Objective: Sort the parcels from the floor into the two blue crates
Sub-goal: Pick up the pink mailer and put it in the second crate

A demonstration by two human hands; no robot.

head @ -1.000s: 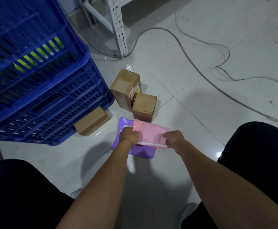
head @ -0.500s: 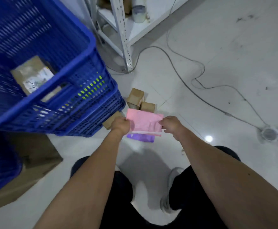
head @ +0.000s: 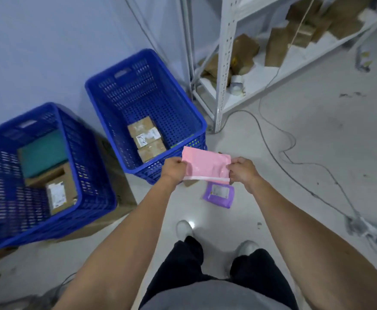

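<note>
Two hands on one parcel: left hand [head: 174, 170] and right hand [head: 242, 171] each pinch a short edge of the pink mailer [head: 205, 165], fingers curled over it, so it is stretched flat between them at frame centre. The mailer is held off the floor. Its upper-left corner overlaps the near rim of the centre blue crate [head: 138, 90] in this view; the rest is over floor.

Purple mailer [head: 219, 194] lies on the floor just below the pink one, label up, apart from the crate.

Centre crate holds two cardboard boxes [head: 146, 136] on the bottom near the front wall, with open bottom behind them. Left blue crate [head: 89, 166], at left of frame, holds a teal parcel [head: 43, 153] and a labelled box [head: 57, 193]. Brown cardboard shows under its right side. The gap between the crates is narrow.

White rack post [head: 224, 63] stands just right of the centre crate's right corner. Cable [head: 270, 151] loops across the floor at right of frame. Open floor lies between the shoes [head: 184, 229] and the purple mailer.
</note>
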